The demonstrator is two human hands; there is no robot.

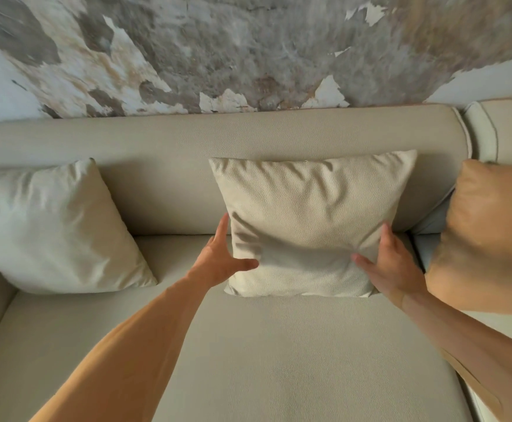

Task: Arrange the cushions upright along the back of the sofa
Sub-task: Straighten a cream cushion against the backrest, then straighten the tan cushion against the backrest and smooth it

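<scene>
Two hands (306,266) flanking middle cushion (309,220).

Light: soft and even, no glare.
Shadows: a faint one on the cushion (306,220) between the left hand (221,257) and right hand (391,269).
Blur: wall (248,50) far above the hands smeared.
Distortion: wide-angle bending toward the edges.

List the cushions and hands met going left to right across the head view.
Pale cushion → left hand → middle cushion → right hand → tan cushion.
</scene>
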